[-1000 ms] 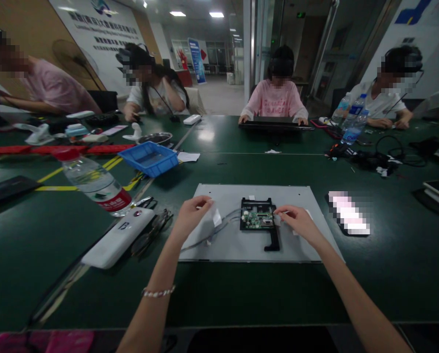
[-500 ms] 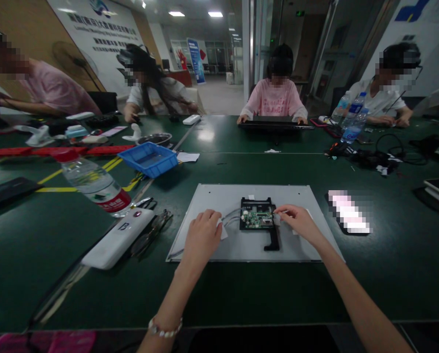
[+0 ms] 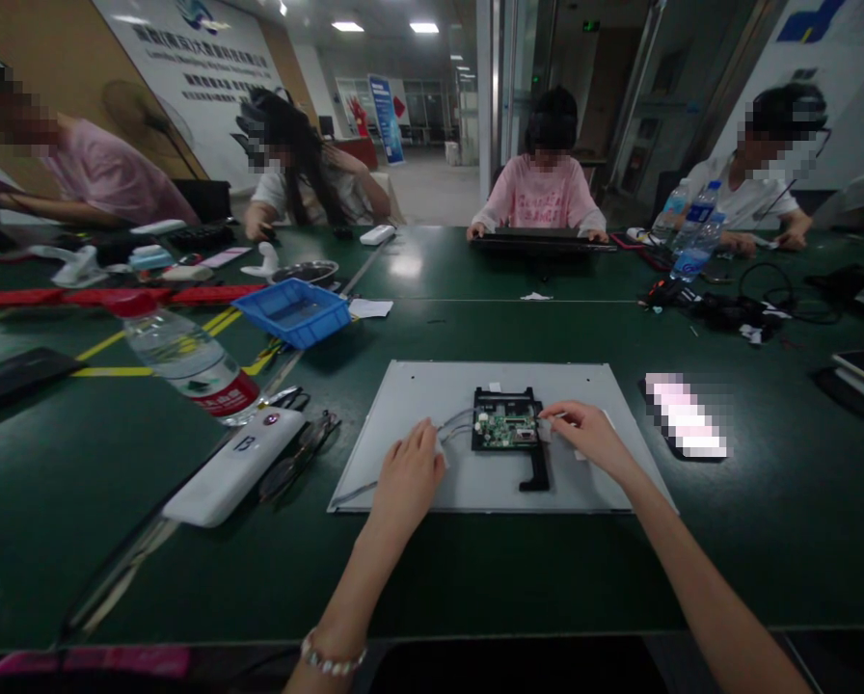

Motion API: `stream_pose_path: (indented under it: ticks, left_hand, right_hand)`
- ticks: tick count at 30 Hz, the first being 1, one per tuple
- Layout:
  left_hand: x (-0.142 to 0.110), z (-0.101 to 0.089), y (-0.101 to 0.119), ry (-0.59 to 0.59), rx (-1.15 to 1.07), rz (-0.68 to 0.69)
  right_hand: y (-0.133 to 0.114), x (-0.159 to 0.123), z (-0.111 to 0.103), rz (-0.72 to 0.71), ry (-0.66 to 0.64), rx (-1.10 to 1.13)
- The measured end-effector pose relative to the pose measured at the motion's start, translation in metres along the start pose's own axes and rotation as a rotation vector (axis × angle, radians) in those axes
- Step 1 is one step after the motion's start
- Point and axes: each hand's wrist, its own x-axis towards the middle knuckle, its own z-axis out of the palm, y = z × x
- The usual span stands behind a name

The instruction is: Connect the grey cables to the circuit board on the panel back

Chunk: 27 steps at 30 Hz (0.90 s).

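Observation:
A green circuit board (image 3: 504, 431) sits in a black plastic frame (image 3: 540, 472) on a flat white panel (image 3: 374, 434). Grey cables (image 3: 459, 421) run from the board's left edge toward my left hand (image 3: 409, 474). That hand lies over the panel with its fingers stretched out, covering part of the cables and a small white piece like tape. At the board's right edge, my right hand (image 3: 585, 434) has thumb and index finger pinched together. A small whitish piece (image 3: 545, 431) shows beneath those fingertips; what they hold is too small to make out.
Left of the panel lie a white power bank (image 3: 233, 467), eyeglasses (image 3: 302, 458), a tilted water bottle (image 3: 186, 357) and a blue tray (image 3: 294, 313). A phone (image 3: 685, 416) lies to the right. Several people sit around the green table (image 3: 439, 578), one holding a black panel (image 3: 544, 243).
My left hand has shifted slightly right and down over the panel, its fingers lying flatter. My right hand stays at the board's edge. A person across the table has raised an arm.

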Motion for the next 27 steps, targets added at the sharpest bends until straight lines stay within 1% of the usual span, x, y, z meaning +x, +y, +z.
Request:
stream_pose_path:
  ticks: [3, 7, 9, 11, 13, 14, 16, 18, 20, 24, 27]
  left_hand:
    - [-0.001, 0.000, -0.005, 0.002, -0.064, 0.027]
    - [-0.001, -0.003, -0.009, 0.031, -0.170, 0.013]
    - [-0.002, -0.006, -0.009, 0.082, -0.226, 0.004]
    - [-0.003, -0.011, -0.007, 0.160, -0.252, 0.007]
    - [-0.006, -0.017, -0.005, 0.228, -0.231, 0.016]
    - [-0.007, -0.020, -0.004, 0.238, -0.206, 0.030]
    - [-0.010, -0.025, -0.001, 0.199, -0.139, 0.078]
    - [-0.013, -0.027, 0.003, 0.104, -0.070, 0.131]
    - [-0.015, -0.026, 0.005, 0.029, -0.018, 0.157]
    - [-0.016, -0.024, 0.006, -0.008, 0.066, 0.151]
    - [-0.013, -0.026, 0.004, -0.032, 0.146, 0.147]
  right_hand:
    - [0.002, 0.000, -0.002, -0.008, -0.004, -0.003]
    - [0.007, 0.001, -0.006, -0.045, 0.030, -0.068]
    - [0.009, 0.002, -0.008, -0.056, 0.050, -0.105]
    - [0.012, 0.002, -0.010, -0.047, 0.058, -0.125]
    - [0.015, 0.002, -0.012, -0.027, 0.045, -0.140]
    - [0.016, 0.002, -0.012, -0.022, 0.031, -0.147]
    - [0.018, 0.001, -0.012, -0.024, -0.014, -0.157]
    - [0.017, 0.000, -0.011, -0.038, -0.061, -0.164]
    - [0.015, -0.002, -0.009, -0.052, -0.091, -0.181]
    - [0.009, -0.003, -0.003, -0.077, -0.106, -0.231]
    - [0.009, -0.004, -0.001, -0.079, -0.110, -0.226]
